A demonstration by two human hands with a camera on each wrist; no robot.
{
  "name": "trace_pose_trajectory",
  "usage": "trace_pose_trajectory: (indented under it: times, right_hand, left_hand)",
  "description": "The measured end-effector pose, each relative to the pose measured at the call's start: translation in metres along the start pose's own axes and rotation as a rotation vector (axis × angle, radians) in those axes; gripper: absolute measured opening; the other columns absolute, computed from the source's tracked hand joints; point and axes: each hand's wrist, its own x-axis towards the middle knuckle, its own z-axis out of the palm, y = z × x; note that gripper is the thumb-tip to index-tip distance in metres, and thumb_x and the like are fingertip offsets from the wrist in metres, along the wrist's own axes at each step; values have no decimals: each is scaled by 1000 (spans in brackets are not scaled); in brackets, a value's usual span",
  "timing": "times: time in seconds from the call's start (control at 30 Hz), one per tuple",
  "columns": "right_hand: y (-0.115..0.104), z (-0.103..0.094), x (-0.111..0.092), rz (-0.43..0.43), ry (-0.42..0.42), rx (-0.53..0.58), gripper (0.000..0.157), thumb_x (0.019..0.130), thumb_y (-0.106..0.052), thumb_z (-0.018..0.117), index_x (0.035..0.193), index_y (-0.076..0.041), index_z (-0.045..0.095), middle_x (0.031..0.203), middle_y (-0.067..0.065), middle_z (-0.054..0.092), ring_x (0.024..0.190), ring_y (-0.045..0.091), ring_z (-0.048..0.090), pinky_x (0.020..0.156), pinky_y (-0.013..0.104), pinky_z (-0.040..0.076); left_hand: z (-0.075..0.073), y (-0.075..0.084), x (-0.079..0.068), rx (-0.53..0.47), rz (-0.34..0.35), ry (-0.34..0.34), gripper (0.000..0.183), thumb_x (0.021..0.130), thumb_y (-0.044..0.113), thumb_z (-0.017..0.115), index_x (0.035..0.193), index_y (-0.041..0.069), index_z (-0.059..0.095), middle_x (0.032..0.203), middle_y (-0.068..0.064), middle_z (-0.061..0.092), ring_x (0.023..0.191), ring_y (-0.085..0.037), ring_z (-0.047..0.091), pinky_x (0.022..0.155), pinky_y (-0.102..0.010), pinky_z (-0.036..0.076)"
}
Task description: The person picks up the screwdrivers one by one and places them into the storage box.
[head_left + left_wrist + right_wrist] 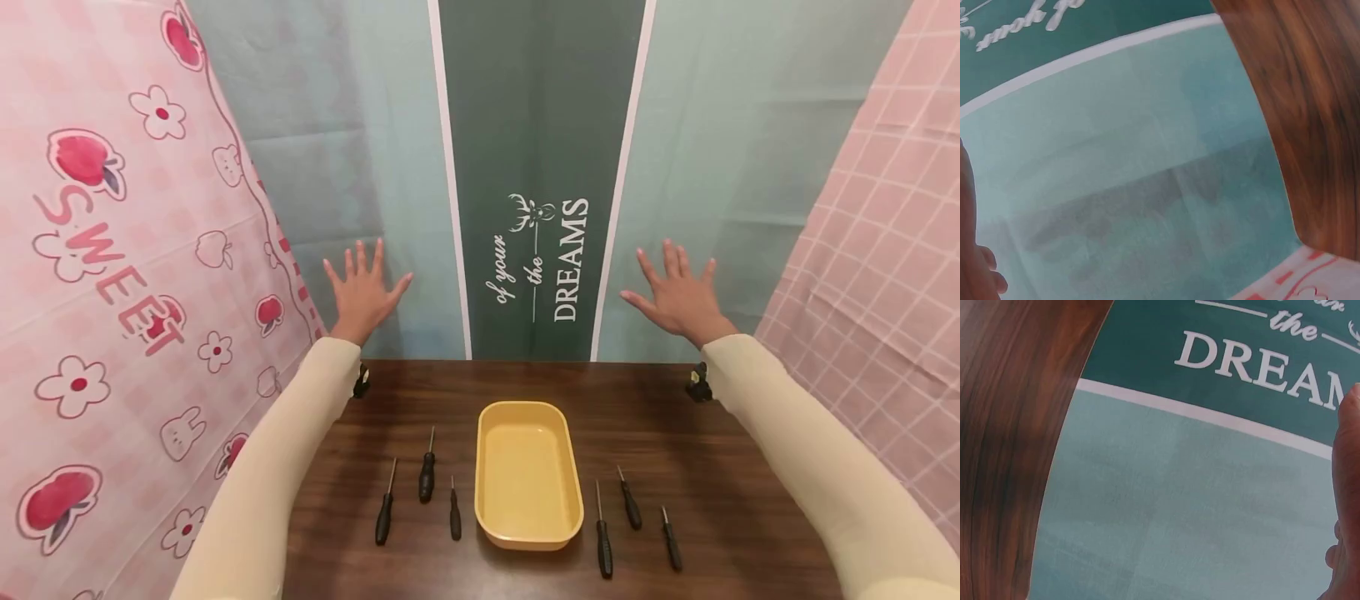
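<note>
My left hand is raised in front of the green cloth, fingers spread and holding nothing. On the other side my right hand is held up the same way, its fingers spread too. Below and between them a yellow rectangular tray stands on the table with bare insides. Left of the tray lie three black-handled screwdrivers: one, another and a smaller one. To its right lie three more: a long one, one and a short one.
The dark wooden table ends at a hanging green cloth with white lettering. A pink fruit-print cloth hangs on the left, a pink checked cloth on the right. Each wrist wears a small black camera, such as the right one.
</note>
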Motion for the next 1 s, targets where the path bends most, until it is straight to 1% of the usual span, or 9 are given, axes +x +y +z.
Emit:
trace_pose_trajectory:
  times: [0.13, 0.27, 0.33, 0.43, 0.57, 0.7, 0.77, 0.93, 1.0]
  right_hand:
    - [3, 1, -8, -14, 8, -23, 86, 88, -72, 27, 152, -24, -2, 154, 21, -13, 139, 45, -6, 93, 76, -11]
    - [2, 1, -15, -3, 10, -18, 89, 87, -73, 28, 152, -21, -4, 154, 20, -14, 140, 43, -8, 94, 74, -12]
    - [0, 2, -18, 0, 21, -1, 89, 87, -72, 28, 152, -21, -5, 154, 20, -14, 140, 42, -8, 95, 73, -13]
    - [-3, 6, -25, -8, 42, 28, 89, 88, -71, 31, 152, -20, -5, 155, 20, -10, 140, 43, -5, 97, 73, -9]
    - [-6, 13, -31, -25, 54, 46, 87, 90, -68, 33, 152, -20, -5, 155, 19, -12, 140, 44, -1, 98, 73, -7]
    - [-11, 17, -34, -38, 72, 66, 85, 91, -66, 33, 152, -21, -5, 154, 18, -13, 140, 44, -1, 99, 71, -10]
    - [-13, 18, -39, -40, 79, 79, 84, 91, -65, 33, 152, -21, -5, 155, 17, -13, 140, 43, 0, 100, 71, -10]
    - [-16, 20, -57, -28, 92, 115, 82, 93, -61, 36, 153, -19, -1, 156, 15, -10, 140, 43, 5, 101, 71, -4]
    - [-17, 21, -63, -26, 99, 137, 81, 93, -59, 37, 153, -19, -1, 156, 15, -9, 141, 42, 5, 101, 70, -6]
  left_hand:
    - [-7, 1, -3, -52, -22, 15, 88, 84, 77, 18, 152, 25, -1, 155, -19, 7, 141, -41, 6, 100, -63, -20]
    - [-15, 1, -10, -102, -45, 30, 86, 86, 76, 23, 152, 26, -1, 155, -20, 9, 142, -38, 2, 101, -63, -19]
    - [-15, 2, -15, -131, -53, 30, 86, 86, 75, 25, 152, 27, -1, 155, -20, 9, 142, -36, 1, 101, -64, -17]
    - [-12, 5, -24, -164, -66, 0, 86, 85, 76, 25, 151, 29, -5, 156, -20, 5, 142, -36, 0, 101, -67, -14]
    - [-5, 7, -34, -193, -78, -35, 87, 84, 78, 23, 151, 30, -6, 156, -20, 3, 142, -38, 1, 101, -69, -9]
    - [0, 8, -41, -207, -99, -31, 86, 84, 78, 21, 151, 31, -5, 156, -19, 4, 142, -38, 4, 102, -70, -5]
    - [2, 9, -45, -214, -103, -35, 85, 84, 77, 22, 151, 32, -6, 156, -18, 3, 142, -37, 4, 103, -69, -4]
    - [4, 14, -54, -269, -75, -31, 85, 85, 76, 26, 151, 31, -4, 156, -17, 3, 142, -37, 6, 103, -69, -2]
    - [4, 14, -57, -281, -72, -20, 85, 86, 75, 27, 152, 30, -2, 156, -16, 3, 142, -36, 8, 103, -70, 1]
